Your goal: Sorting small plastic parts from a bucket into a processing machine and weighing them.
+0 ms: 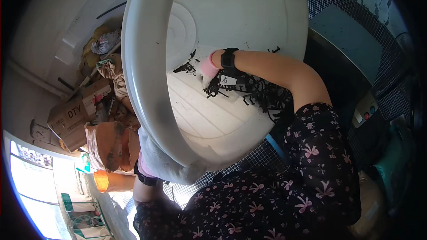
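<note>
Large round white plastic tub (151,84), tipped steeply on its edge with the open mouth facing the camera, filling the upper middle of the view. Inside, small black plastic pieces (262,95) heaped against the lower right of the wall, a few more stuck higher up near the moulded rings of the bottom. Right hand (207,69) in a pink glove, black band at the wrist, reaching deep into the tub, fingers curved down over the near end of the heap; whether closed on any pieces or only raking them, cannot tell. Left hand (153,162) in a grey-and-pink glove clamped around the lower rim, fingers wrapped over the edge, carrying the tilt.

Risks, as a guess: tub held at one point only, so a slip of the lower grip could let it roll or drop; loose pieces sitting close to the low rim, liable to spill out past the floral sleeve (311,173) if tilted further.

Below, white wire mesh (249,162) as the working surface, a grey metal machine (347,40) with coloured buttons to the right. To the left, brown cardboard boxes (71,120) and bundled rags along a pale wall, bright window low in the corner
</note>
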